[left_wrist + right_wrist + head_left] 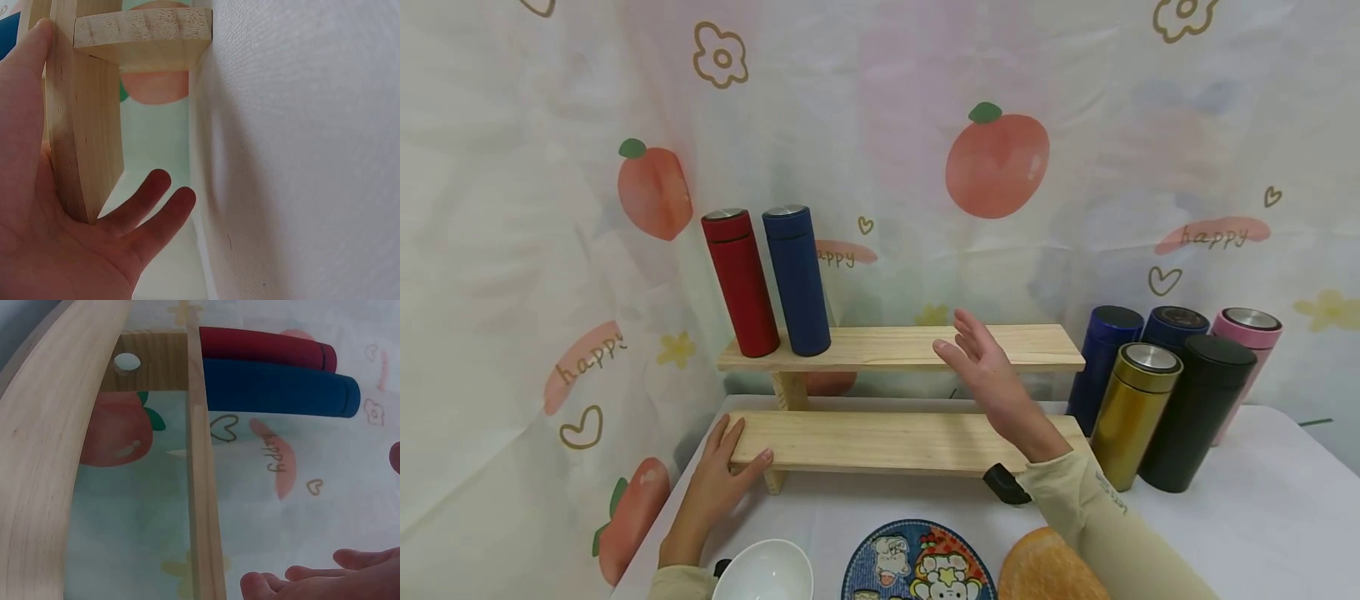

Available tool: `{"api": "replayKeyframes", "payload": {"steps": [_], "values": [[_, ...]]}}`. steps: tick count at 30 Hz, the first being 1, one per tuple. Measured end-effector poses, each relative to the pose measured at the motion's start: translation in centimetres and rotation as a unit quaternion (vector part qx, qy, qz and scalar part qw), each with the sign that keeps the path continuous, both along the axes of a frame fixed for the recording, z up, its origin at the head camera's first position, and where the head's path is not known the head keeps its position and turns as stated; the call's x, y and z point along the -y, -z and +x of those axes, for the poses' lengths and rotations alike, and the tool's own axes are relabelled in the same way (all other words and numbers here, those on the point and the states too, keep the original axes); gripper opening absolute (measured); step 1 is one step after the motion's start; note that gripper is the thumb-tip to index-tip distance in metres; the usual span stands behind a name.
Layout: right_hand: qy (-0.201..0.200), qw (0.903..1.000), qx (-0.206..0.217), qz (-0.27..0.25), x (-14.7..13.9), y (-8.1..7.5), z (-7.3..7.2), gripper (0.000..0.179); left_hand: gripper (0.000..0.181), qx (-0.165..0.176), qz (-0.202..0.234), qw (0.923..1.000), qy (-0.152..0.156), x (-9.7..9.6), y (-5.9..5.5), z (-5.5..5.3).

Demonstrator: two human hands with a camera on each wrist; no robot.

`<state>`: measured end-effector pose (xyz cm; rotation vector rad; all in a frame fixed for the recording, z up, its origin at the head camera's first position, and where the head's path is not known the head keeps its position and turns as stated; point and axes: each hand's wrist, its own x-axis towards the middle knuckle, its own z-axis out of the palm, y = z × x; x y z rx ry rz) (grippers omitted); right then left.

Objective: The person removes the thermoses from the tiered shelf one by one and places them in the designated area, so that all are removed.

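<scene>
Rack (pixel 791 390) of pale wood, two-tiered, on white surface (pixel 1285 508). On its upper shelf (pixel 887 346), upright: red flask (pixel 741 283), blue flask (pixel 797 283). Off it, at right: gold flask (pixel 1135 417), black flask (pixel 1195 417), pink flask (pixel 1255 333), two dark-blue flasks (pixel 1101 367). Likely partway. Left hand (pixel 715 479) rests against lower shelf (pixel 880 442), fingers spread; right hand (pixel 996 387) holds nothing, thumb apart from fingers. Planks smooth, leg's end grain rough; flasks slim cylinders; backdrop cloth (pixel 820 150) wrinkled.
</scene>
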<state>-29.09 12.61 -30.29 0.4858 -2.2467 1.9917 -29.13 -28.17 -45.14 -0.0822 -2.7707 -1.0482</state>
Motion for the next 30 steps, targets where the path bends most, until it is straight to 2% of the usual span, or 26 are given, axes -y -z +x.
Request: {"api": "replayKeyframes", "payload": {"steps": [5, 12, 16, 22, 30], "values": [[-0.011, 0.9999, 0.005, 0.004, 1.0, 0.0, -1.0, 0.082, 0.093, -0.005, 0.0, 1.0, 0.001, 0.1, -0.1, 0.1], [-0.024, 0.9996, 0.011, 0.007, 2.7, 0.1, -2.2, 0.084, 0.094, 0.007, -0.007, 0.9999, -0.003, 0.0, -0.2, 0.0], [-0.031, 0.9994, 0.007, 0.016, 3.5, 0.0, -2.7, 0.084, 0.093, -0.001, -0.003, 1.0, 0.0, 0.0, 0.1, -0.1], [-0.036, 0.9991, -0.007, 0.021, 4.8, -0.8, -3.2, 0.086, 0.092, -0.008, 0.002, 1.0, 0.004, 0.2, 0.3, -0.1], [-0.038, 0.9991, 0.002, 0.018, 6.5, -2.0, -4.2, 0.087, 0.091, -0.021, 0.005, 0.9998, 0.005, 0.2, 0.3, -0.1]]}}
